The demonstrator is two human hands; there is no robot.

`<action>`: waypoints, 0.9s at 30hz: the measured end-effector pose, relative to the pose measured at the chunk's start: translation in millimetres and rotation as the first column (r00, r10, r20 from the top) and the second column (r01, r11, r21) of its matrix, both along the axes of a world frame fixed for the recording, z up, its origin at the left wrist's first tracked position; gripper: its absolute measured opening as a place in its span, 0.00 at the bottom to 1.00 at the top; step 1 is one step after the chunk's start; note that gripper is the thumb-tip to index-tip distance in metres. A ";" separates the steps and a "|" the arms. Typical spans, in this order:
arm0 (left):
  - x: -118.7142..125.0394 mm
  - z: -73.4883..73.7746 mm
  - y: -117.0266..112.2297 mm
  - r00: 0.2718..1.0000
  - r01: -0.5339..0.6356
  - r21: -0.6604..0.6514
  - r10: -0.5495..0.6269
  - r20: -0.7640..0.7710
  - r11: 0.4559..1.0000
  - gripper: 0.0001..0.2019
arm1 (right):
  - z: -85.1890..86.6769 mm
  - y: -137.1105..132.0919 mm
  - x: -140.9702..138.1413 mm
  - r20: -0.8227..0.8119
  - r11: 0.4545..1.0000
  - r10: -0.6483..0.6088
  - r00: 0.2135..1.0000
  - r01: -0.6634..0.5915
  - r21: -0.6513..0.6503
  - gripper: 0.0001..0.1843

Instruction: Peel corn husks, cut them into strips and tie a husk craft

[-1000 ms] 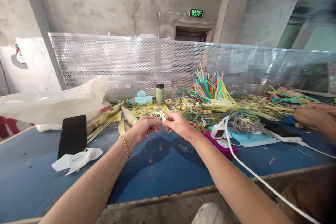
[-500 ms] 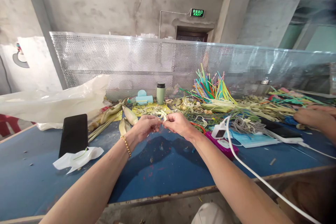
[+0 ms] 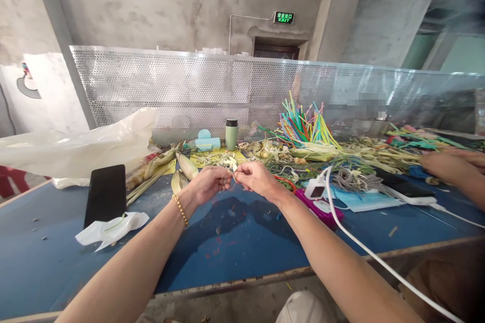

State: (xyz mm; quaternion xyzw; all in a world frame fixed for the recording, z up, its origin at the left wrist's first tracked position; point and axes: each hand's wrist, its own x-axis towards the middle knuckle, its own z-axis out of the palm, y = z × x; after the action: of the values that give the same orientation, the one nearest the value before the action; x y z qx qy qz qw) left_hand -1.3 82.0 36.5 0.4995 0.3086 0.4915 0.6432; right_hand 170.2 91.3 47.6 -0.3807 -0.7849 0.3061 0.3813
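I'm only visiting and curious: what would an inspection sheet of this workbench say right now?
Surface: blue table, scuffed, with small scraps on it.
Job's things: strip, pale, pinched between both hands; husks and coloured strips piled behind.
Clutter: phone, tissue, plastic bag, green cup, mask.
Grips: left hand and right hand are both shut on the strip, above the table.
Cables: white cable runs from a charger off the near edge.
Surroundings: perforated screen, exit sign, another person's hand at the right.
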 end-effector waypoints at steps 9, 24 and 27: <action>1.1 0.3 -1.4 0.998 -0.015 0.043 0.018 -0.068 0.999 0.05 | 1.3 -0.5 -2.3 0.122 0.953 -0.136 0.983 0.096 0.286 0.08; 0.4 -2.5 0.4 0.987 -0.035 0.103 0.050 -0.150 0.994 0.07 | -1.9 -5.8 -4.7 0.176 0.874 -0.224 0.958 0.118 0.471 0.11; 0.2 -3.9 2.1 0.985 -0.040 0.117 0.059 -0.163 0.992 0.06 | -2.8 -3.8 -3.6 0.194 0.869 -0.236 0.952 0.117 0.481 0.11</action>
State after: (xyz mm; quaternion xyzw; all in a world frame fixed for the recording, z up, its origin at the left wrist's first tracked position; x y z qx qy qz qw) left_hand -1.1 84.1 32.6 0.5665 0.3449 0.4809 0.5735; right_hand 166.6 87.4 44.8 -0.3841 -0.8379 0.0237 0.3871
